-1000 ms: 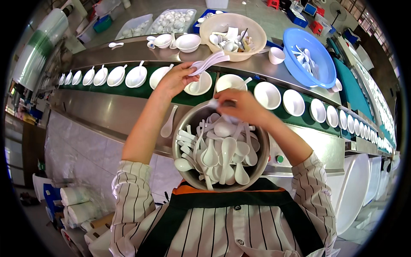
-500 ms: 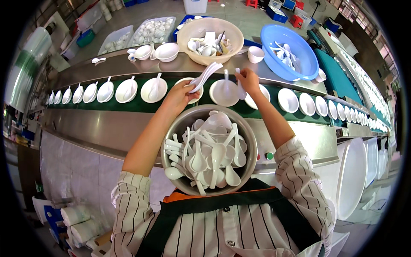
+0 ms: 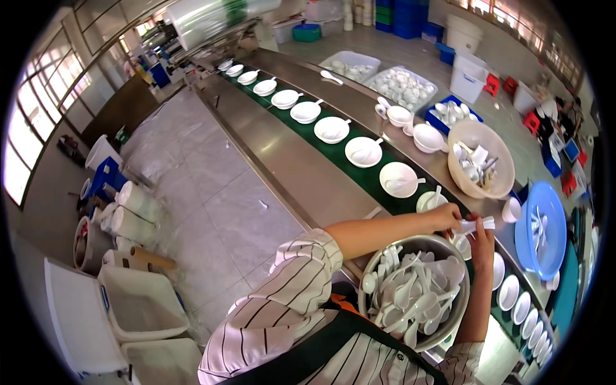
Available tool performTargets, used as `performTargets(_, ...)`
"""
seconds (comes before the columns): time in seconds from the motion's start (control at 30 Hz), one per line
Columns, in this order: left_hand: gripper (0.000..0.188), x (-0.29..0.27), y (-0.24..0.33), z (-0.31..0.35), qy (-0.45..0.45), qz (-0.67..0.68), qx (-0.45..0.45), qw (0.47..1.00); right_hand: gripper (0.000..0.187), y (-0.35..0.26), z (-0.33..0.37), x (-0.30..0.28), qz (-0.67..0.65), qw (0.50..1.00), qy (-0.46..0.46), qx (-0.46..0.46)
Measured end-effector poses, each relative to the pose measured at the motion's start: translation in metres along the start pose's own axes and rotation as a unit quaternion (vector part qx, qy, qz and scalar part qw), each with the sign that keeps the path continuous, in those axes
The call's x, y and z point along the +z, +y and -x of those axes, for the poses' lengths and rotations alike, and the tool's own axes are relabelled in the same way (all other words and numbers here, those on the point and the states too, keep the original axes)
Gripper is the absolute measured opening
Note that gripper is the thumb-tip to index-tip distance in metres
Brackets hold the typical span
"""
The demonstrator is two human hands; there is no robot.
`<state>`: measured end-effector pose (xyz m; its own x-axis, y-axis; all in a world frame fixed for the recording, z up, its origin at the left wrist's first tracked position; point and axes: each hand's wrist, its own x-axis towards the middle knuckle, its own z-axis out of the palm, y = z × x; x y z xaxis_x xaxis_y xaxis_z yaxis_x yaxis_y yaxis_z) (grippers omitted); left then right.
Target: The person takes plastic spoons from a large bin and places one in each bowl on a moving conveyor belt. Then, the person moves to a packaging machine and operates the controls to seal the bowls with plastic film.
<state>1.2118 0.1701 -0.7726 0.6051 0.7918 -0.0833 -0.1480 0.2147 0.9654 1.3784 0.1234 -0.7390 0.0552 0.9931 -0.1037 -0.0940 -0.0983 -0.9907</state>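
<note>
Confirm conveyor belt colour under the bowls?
Dark green belt, carrying white bowls; clearest in the head view.

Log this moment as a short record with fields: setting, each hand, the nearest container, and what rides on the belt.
setting: green conveyor belt set in a long steel counter
left hand: holds a bunch of white spoons over the belt
right hand: touches the same bunch; grip on it unclear
nearest container: round metal bowl filled with white spoons, close to the body
on belt: row of white bowls, most with a spoon in them
far side: beige basin, blue basin, both holding white ware
</note>
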Motion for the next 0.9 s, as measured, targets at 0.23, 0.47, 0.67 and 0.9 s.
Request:
performTargets(0.23, 0.046, -0.023, 0.009, 0.023, -0.122, -0.205, -0.039, 0.97, 0.029, 0.005, -0.025, -0.103, 0.383, 0.875, 0.174, -0.241)
performTargets(0.47, 0.048, -0.036, -0.011, 0.077, -0.13, -0.239, -0.05, 0.961, 0.041, 0.062, -0.027, -0.101, 0.588, 0.758, 0.265, -0.099)
performTargets(0.67, 0.054, -0.008, -0.004, 0.063, -0.101, -0.254, -0.131, 0.953, 0.034, 0.016, 0.003, -0.132, 0.557, 0.737, 0.351, -0.153)
performTargets(0.9, 0.057, 0.004, -0.013, 0.049, -0.125, -0.249, -0.143, 0.95, 0.044, 0.031, 0.004, -0.155, 0.559, 0.757, 0.324, -0.101)
